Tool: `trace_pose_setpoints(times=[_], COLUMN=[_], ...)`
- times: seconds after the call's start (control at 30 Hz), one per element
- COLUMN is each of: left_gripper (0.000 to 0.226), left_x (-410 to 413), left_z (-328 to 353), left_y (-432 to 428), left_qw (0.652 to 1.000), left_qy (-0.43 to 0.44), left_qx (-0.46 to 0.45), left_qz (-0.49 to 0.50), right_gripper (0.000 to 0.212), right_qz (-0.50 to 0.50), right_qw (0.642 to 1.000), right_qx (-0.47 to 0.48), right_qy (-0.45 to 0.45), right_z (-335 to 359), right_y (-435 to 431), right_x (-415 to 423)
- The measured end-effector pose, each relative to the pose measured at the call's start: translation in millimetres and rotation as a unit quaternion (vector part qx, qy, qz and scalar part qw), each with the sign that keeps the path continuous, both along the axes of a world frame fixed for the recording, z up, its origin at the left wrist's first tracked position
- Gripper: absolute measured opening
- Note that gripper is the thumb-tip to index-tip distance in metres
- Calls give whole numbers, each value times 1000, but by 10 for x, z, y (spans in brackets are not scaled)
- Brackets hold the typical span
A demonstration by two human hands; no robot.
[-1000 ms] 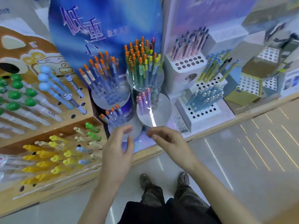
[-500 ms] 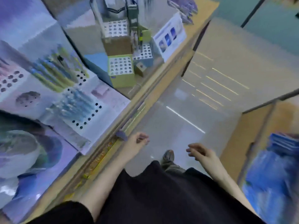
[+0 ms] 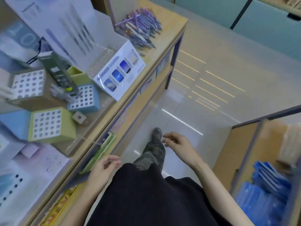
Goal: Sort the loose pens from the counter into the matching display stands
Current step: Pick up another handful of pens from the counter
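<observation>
Since the view swung right, away from the round acrylic stands both hands were at a sec ago, I'm now looking down the counter [image 3: 164,46] toward its far end; both hands have dropped low, over the aisle floor. Left hand [image 3: 104,168] hangs just beside the counter edge, fingers loosely curled, nothing in it; right hand [image 3: 177,144] is the same, slack and empty, near my shoe [image 3: 156,133]. My read: the last batch is placed and I'm heading back for more, so this is a fetch step, not a placing step. Loose pens [image 3: 140,30] lie in a fanned heap at the counter's far end, mostly purple/blue barrels, too blurred to count; they're well apart from both hands, ahead and past the tilted sign card [image 3: 120,70]. Between me and the heap sit hole-top stands: green stand [image 3: 47,124], nearest, holes look free; blue stand [image 3: 84,98] w/ a few pens at its back edge.
</observation>
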State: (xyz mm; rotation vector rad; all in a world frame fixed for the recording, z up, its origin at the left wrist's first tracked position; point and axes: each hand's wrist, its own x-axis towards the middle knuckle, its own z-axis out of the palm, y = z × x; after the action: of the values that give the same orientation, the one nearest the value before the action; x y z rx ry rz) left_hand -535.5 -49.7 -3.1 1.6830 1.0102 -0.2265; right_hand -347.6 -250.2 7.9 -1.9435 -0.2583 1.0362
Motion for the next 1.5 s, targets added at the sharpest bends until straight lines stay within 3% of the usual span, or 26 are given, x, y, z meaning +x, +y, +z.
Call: trace_pose_setpoints(times=[0.27, 0.47, 0.6, 0.7, 0.8, 0.93, 1.03, 1.1, 1.2, 1.37, 1.5], left_gripper=[11, 13, 17, 14, 14, 11, 15, 17, 34, 92, 101], left_x=[2658, 4112, 4595, 4751, 4794, 4871, 4972, 5075, 5259, 5665, 5862], left_z=[13, 302, 226, 146, 150, 131, 113, 98, 49, -45, -194], left_y=[236, 451, 598, 713, 740, 759, 940, 1168, 1583, 2113, 2317], left_qw=[994, 989, 995, 994, 972, 943, 928, 921, 932, 947, 935], left_qy=[-68, -126, -97, -69, -60, -41, -40, -32, 5, 61, 132], left_qx=[-35, -21, -16, 2, 3, 25, 49, 80, 177, 283, 324], left_qz=[-74, -68, -14, 89, 228, 329, 367, 379, 315, 141, 50], right_gripper=[13, 17, 16, 12, 14, 19, 19, 20, 25, 45, 66], right_qz=[-101, -71, -2, 109, 248, 382, 427, 395, 306, 248, 247], right_qw=[994, 996, 998, 992, 966, 919, 894, 903, 923, 927, 931], right_qx=[-44, -54, -54, -41, -25, -3, 6, 14, 3, -48, -74], right_qy=[27, -10, -35, -42, -65, -96, -137, -168, -234, -276, -260], right_z=[50, 139, -10, -115, -65, -43, -85, -147, -238, -350, -411], right_y=[-261, -180, 331, 905, 1545, 2320, 2758, 3031, 3393, 3703, 3788], right_x=[1537, 2917, 3835, 4511, 5039, 5539, 5691, 5696, 5655, 5624, 5588])
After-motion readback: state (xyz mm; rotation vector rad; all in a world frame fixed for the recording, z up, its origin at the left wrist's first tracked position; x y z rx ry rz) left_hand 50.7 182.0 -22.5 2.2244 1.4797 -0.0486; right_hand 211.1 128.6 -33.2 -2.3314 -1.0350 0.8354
